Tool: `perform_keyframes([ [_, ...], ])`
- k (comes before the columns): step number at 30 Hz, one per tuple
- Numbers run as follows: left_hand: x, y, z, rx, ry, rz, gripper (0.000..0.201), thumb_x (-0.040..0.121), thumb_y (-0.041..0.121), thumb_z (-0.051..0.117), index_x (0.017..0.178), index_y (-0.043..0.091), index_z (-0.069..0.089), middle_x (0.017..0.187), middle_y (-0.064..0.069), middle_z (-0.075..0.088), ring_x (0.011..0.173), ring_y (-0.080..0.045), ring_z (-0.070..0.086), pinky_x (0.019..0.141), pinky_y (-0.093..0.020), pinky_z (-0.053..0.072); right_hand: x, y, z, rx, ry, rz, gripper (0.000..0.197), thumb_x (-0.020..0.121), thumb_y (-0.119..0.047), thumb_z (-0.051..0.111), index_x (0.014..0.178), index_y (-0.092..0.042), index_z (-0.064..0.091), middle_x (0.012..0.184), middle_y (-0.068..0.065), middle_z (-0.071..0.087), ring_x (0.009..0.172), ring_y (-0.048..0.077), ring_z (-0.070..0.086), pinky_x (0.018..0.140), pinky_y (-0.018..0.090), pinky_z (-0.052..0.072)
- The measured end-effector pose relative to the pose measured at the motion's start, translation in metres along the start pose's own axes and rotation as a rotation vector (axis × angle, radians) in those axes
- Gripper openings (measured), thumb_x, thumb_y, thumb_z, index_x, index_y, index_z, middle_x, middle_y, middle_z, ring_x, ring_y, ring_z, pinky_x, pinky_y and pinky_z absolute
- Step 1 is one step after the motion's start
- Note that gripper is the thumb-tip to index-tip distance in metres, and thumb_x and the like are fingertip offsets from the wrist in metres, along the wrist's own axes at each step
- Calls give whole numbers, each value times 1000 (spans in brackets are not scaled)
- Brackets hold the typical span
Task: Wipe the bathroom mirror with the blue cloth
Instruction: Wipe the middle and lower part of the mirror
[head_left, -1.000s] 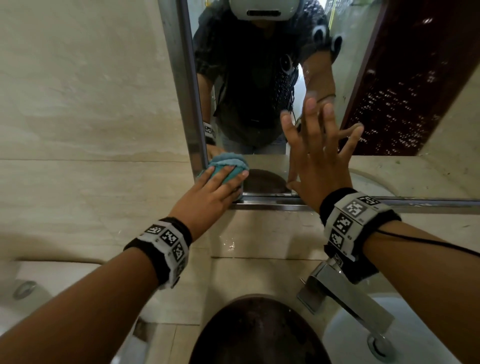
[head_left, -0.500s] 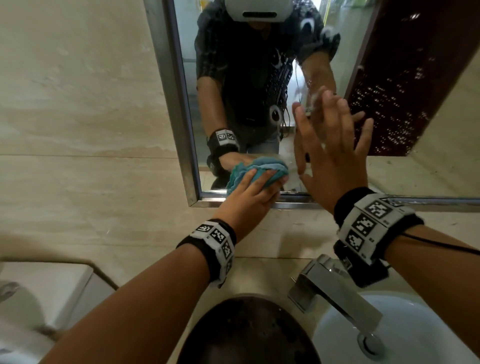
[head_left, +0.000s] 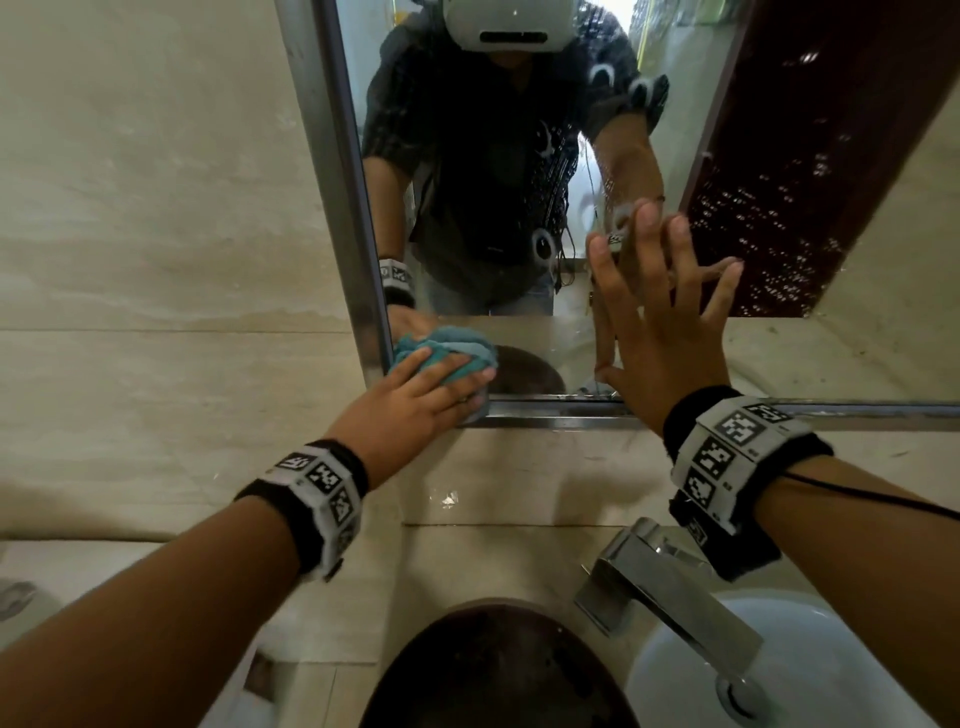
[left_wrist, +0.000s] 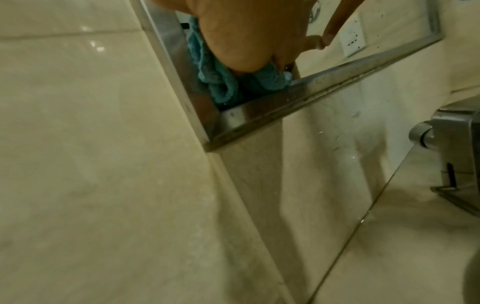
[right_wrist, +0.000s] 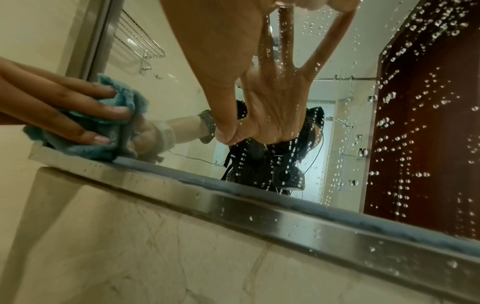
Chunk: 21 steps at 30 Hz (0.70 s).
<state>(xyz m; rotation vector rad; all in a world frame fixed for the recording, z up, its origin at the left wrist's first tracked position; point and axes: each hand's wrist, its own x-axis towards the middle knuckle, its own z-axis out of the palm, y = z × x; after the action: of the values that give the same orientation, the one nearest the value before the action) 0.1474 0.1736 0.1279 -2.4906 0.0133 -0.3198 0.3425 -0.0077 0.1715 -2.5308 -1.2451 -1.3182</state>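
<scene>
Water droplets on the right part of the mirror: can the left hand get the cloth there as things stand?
Probably not directly. The right hand is spread flat on the mirror between the blue cloth, held by the left hand at the bottom-left corner, and the droplets; it would need lifting first.

Soft, dim indoor light. The brightest patch is a window reflected in the mirror (right_wrist: 322, 127). Water droplets (right_wrist: 415, 123) on the glass catch small highlights. The head view bends straight lines at its edges. The left wrist view is dark and blurred; the beige wall tiles (left_wrist: 91, 164) show faint glare spots.
</scene>
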Motion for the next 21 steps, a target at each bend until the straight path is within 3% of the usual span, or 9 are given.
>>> perform_keyframes([
  [3, 4, -13, -18, 10, 67, 12, 85, 50, 6, 87, 128, 22, 57, 142, -4, 46, 128, -30, 46, 105, -48, 33, -1, 0, 1, -15, 18, 8, 119, 64, -27, 83, 150, -24, 0, 154, 9, -6, 141, 33, -3, 101, 74, 15],
  [9, 64, -45, -80, -103, 450, -203, 63, 77, 3, 61, 136, 20, 47, 148, -10, 37, 135, -37, 31, 109, -53, 22, -3, -1, 0, -46, 48, 10, 115, 66, -29, 80, 151, -23, 3, 155, 11, -3, 143, 34, -1, 102, 72, 15],
  [12, 79, -30, -77, -153, 505, -264, 62, 78, 4, 58, 137, 20, 43, 148, -11, 36, 136, -36, 24, 110, -54, 19, -3, -1, 1, -62, 51, 10, 115, 67, -31, 80, 151, -23, 1, 155, 12, -4, 143, 34, -2, 102, 72, 16],
  [14, 74, -9, -57, -133, 404, -194, 71, 72, 3, 66, 137, 21, 44, 148, -9, 37, 136, -36, 29, 109, -53, 18, -2, -2, 0, -53, 48, 11, 117, 65, -29, 81, 151, -23, 2, 155, 11, -4, 142, 33, -3, 101, 72, 17],
  [16, 55, 16, -30, -117, 214, -109, 80, 65, 4, 76, 137, 23, 47, 147, -4, 40, 134, -34, 36, 107, -52, 18, -2, -2, -1, -35, 40, 8, 118, 63, -27, 83, 151, -23, 4, 155, 11, -4, 142, 34, -2, 101, 73, 17],
  [19, 26, 33, -5, -127, 27, -114, 88, 59, 7, 82, 138, 23, 45, 146, -1, 41, 132, -29, 41, 106, -49, 23, -3, -1, 0, -21, 28, -1, 119, 62, -26, 84, 151, -23, 5, 155, 11, -4, 142, 34, -2, 101, 73, 14],
  [21, 23, 29, -9, -114, -71, -97, 86, 74, 7, 73, 146, 25, 28, 155, 0, 24, 140, -29, 25, 111, -47, 11, -3, 0, 0, -22, 15, -4, 119, 62, -26, 84, 151, -23, 4, 155, 10, -5, 142, 34, -3, 101, 73, 14],
])
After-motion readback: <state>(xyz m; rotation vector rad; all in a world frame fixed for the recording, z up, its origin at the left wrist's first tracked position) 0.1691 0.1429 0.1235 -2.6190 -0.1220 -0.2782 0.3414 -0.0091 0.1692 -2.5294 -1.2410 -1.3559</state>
